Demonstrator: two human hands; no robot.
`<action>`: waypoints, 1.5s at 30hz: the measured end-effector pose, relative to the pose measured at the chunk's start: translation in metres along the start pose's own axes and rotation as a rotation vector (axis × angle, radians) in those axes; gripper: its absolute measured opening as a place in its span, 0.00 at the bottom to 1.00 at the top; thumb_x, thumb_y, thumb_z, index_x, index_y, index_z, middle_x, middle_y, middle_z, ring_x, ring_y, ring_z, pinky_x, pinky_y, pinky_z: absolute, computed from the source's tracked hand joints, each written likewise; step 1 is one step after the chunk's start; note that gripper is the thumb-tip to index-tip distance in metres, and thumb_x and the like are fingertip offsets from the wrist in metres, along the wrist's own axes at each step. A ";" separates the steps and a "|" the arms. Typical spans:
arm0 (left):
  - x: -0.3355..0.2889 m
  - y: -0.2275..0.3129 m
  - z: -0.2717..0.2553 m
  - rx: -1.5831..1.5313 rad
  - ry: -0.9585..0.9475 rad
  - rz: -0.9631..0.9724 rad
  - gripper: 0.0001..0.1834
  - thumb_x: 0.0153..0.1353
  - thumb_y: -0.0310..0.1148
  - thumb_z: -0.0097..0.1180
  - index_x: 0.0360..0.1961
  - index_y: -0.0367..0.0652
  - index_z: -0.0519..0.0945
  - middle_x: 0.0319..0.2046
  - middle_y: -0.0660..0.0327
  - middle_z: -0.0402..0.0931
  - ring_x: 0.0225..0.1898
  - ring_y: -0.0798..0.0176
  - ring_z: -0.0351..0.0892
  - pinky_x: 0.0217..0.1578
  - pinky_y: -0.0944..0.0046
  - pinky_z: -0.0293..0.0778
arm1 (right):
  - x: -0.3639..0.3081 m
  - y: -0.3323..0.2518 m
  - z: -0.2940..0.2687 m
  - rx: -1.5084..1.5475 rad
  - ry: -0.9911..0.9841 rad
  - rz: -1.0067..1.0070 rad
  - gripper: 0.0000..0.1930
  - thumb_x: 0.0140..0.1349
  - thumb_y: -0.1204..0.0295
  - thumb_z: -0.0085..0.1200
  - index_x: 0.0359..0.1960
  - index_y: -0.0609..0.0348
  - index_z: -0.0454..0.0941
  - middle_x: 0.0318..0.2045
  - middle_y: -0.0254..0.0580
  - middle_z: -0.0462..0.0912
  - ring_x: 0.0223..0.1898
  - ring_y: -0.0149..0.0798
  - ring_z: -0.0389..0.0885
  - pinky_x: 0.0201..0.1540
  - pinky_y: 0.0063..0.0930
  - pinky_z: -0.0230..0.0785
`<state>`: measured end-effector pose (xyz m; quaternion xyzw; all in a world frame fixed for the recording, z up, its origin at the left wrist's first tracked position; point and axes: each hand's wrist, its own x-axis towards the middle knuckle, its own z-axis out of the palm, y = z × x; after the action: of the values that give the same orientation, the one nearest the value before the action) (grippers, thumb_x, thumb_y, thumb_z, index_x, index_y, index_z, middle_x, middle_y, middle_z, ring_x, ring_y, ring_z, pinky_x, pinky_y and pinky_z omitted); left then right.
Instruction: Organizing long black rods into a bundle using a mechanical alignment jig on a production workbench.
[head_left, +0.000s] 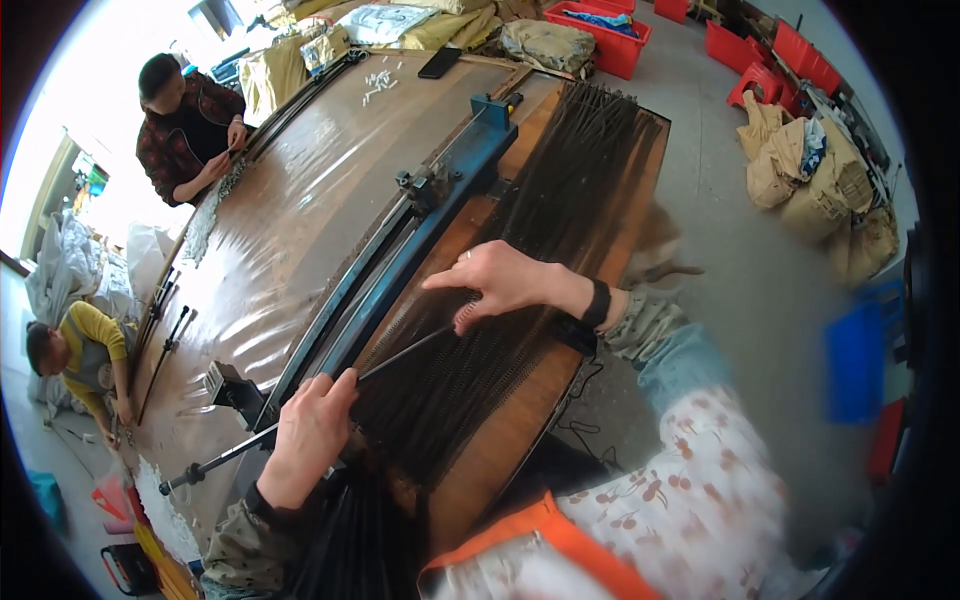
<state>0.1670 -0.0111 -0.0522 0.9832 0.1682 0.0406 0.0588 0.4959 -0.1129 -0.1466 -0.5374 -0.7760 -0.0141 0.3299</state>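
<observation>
Head view: the rod (405, 354) is pinched in the left hand (312, 428), apparently for steadying, and held aslant, partly above the dark bundle (575, 160), while the right hand (508, 285), index and thumb spread, is held by its end, contact being impossible to tell.

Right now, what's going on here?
The person's left hand holds a dark rod near a long blue rail. The right hand is at the rod's upper end, index finger extended; whether it grasps the rod is unclear. Many dark strands lie beside the rail. Two other people, one in a dark patterned top, one in yellow sleeves, sit along the table.
</observation>
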 end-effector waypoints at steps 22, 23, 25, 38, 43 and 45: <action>-0.011 0.024 0.067 -0.074 -0.131 0.142 0.17 0.55 0.25 0.60 0.47 0.46 0.77 0.26 0.61 0.71 0.31 0.56 0.76 0.31 0.58 0.75 | -0.096 0.323 -0.099 -0.772 -0.024 1.122 0.23 0.67 0.58 0.51 0.60 0.53 0.72 0.62 0.42 0.73 0.68 0.53 0.62 0.65 0.62 0.57; -0.014 0.024 0.070 -0.075 -0.133 0.136 0.17 0.55 0.25 0.60 0.47 0.46 0.77 0.26 0.61 0.71 0.31 0.56 0.76 0.31 0.58 0.75 | -0.097 0.323 -0.102 -0.767 -0.153 1.190 0.21 0.67 0.59 0.50 0.59 0.52 0.73 0.61 0.42 0.73 0.67 0.53 0.63 0.65 0.61 0.58; -0.018 0.023 0.077 -0.068 -0.137 0.082 0.14 0.55 0.26 0.62 0.44 0.46 0.79 0.27 0.59 0.73 0.32 0.54 0.78 0.30 0.57 0.76 | -0.099 0.323 -0.096 -0.954 -0.007 1.068 0.18 0.64 0.60 0.55 0.55 0.44 0.78 0.52 0.43 0.77 0.62 0.52 0.67 0.60 0.55 0.62; -0.021 0.021 0.091 -0.052 -0.091 0.067 0.16 0.55 0.24 0.60 0.47 0.44 0.78 0.27 0.59 0.72 0.31 0.55 0.77 0.32 0.58 0.76 | -0.101 0.326 -0.112 -0.735 -0.011 1.039 0.16 0.65 0.65 0.53 0.54 0.46 0.83 0.54 0.38 0.82 0.62 0.48 0.72 0.65 0.55 0.59; -0.022 0.023 0.087 -0.058 -0.041 0.067 0.17 0.55 0.24 0.61 0.48 0.43 0.78 0.27 0.58 0.72 0.31 0.54 0.77 0.32 0.57 0.76 | -0.111 0.311 -0.106 -0.996 0.243 0.800 0.17 0.64 0.62 0.56 0.53 0.46 0.82 0.48 0.36 0.83 0.59 0.46 0.73 0.60 0.53 0.63; -0.025 0.024 0.081 -0.037 0.017 0.024 0.18 0.56 0.23 0.61 0.49 0.41 0.78 0.27 0.58 0.72 0.31 0.54 0.77 0.32 0.57 0.75 | -0.090 0.279 -0.076 -1.228 0.491 0.533 0.16 0.64 0.59 0.57 0.51 0.45 0.82 0.46 0.33 0.82 0.56 0.42 0.75 0.57 0.49 0.66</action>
<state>0.1596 -0.0498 -0.1305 0.9835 0.1560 0.0526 0.0749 0.7874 -0.0978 -0.2274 -0.7789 -0.3733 -0.4882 0.1248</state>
